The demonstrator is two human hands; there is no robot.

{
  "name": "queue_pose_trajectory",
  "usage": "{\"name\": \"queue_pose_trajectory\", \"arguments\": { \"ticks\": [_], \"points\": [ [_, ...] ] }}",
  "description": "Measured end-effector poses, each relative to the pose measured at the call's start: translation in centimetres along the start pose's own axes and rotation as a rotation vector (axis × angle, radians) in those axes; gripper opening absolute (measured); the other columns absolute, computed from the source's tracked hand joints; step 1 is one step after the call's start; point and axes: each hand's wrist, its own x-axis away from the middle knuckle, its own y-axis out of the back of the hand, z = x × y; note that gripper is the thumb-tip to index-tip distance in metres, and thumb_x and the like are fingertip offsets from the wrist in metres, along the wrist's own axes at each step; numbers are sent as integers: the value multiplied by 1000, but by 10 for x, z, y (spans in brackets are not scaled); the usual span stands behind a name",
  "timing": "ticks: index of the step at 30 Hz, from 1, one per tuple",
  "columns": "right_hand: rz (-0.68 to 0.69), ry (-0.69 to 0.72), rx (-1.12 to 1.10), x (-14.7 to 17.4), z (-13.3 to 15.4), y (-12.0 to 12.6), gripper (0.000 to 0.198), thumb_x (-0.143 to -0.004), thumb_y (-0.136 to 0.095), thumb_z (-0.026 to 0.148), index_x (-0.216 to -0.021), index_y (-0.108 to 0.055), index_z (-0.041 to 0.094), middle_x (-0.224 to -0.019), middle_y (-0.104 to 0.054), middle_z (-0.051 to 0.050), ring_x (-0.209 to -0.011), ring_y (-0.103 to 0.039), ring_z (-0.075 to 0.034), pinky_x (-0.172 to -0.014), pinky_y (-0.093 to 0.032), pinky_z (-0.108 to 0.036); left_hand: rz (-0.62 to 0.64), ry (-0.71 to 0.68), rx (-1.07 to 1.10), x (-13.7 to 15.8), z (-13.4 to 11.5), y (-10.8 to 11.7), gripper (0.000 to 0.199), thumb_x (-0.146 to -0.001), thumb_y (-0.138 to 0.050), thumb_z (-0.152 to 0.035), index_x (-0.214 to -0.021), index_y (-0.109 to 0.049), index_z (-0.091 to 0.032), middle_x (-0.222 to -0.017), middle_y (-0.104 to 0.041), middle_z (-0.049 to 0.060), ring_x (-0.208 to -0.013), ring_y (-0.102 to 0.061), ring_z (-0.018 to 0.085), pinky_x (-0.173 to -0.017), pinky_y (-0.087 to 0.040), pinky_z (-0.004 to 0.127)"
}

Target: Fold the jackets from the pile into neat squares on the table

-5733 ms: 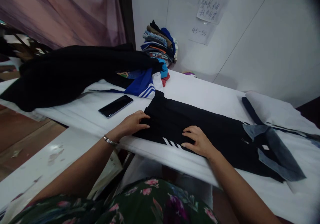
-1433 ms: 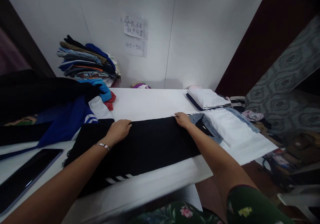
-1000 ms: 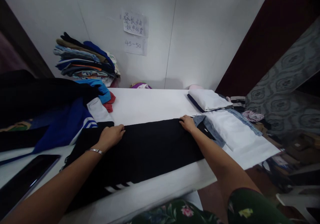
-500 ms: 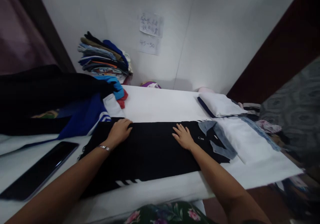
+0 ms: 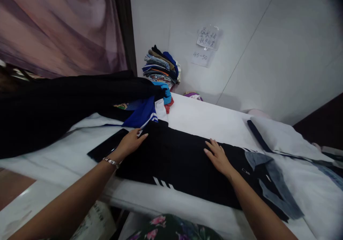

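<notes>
A black shirt (image 5: 184, 158) with a grey collar (image 5: 281, 183) and short white stripes lies folded lengthwise across the white table. My right hand (image 5: 218, 158) rests flat on its upper middle, fingers spread. At the shirt's left end is my left hand (image 5: 131, 142), thumb and fingers apart, seemingly touching the cloth edge; its fingertips are partly hidden. Just under and behind that hand lies a dark phone (image 5: 107, 147), partly covered by the wrist. A blue garment (image 5: 142, 113) with white stripes sits beyond the left fingers.
A large black garment (image 5: 66, 104) spreads over the table's left side. Several folded clothes form a stack (image 5: 160, 66) by the wall. Folded white clothing (image 5: 286, 136) lies at the right. Handwritten paper signs (image 5: 206, 40) hang on the wall, and a pink curtain (image 5: 66, 29) hangs at left.
The view has turned left, so things appear farther right. My left hand has moved off the shirt's upper edge to its left end. My right hand stays flat on the shirt.
</notes>
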Motion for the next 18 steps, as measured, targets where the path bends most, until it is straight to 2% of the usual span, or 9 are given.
{"name": "queue_pose_trajectory", "arguments": {
  "ticks": [3,7,9,12,16,18],
  "points": [
    [30,156,-12,-4,41,-6,57,-93,-35,55,-142,-40,27,-156,-20,-6,-145,-11,-22,-115,-9,-51,36,52,11,-3,0,-3,69,-82,-42,-59,-131,-46,-11,-119,-63,16,-104,-61,29,-85,-46,36],
    [109,258,91,-8,72,-30,57,-93,-37,54,-144,-37,27,-156,-19,-8,-145,-11,-24,-114,-8,-52,127,62,-49,-15,2,-2,74,-77,-41,-67,-125,-53,-12,-115,-65,17,-105,-61,34,-85,-46,39],
    [156,282,174,-7,75,-44,57,-93,-39,52,-143,-38,25,-155,-21,-10,-144,-12,-26,-114,-8,-54,180,63,-58,-19,3,0,72,-75,-44,-68,-117,-59,-13,-115,-66,18,-108,-60,34,-86,-46,38],
    [164,300,244,-4,73,-58,57,-94,-37,51,-144,-38,23,-155,-21,-11,-144,-13,-27,-114,-8,-53,186,57,15,-20,3,4,65,-71,-52,-65,-109,-64,-14,-118,-65,16,-111,-59,33,-88,-46,35],
    [167,291,251,-4,71,-58,57,-94,-35,52,-144,-37,24,-155,-21,-11,-144,-12,-26,-114,-7,-52,185,61,231,-15,3,8,65,-61,-64,-65,-105,-66,-16,-108,-70,12,-105,-62,32,-85,-49,35],
    [192,275,236,-5,73,-55,58,-93,-37,52,-144,-37,24,-156,-20,-11,-145,-11,-26,-114,-7,-53,183,77,327,-11,1,10,69,-54,-72,-60,-107,-66,-16,-110,-70,12,-108,-61,32,-87,-49,35]
  ]
}}
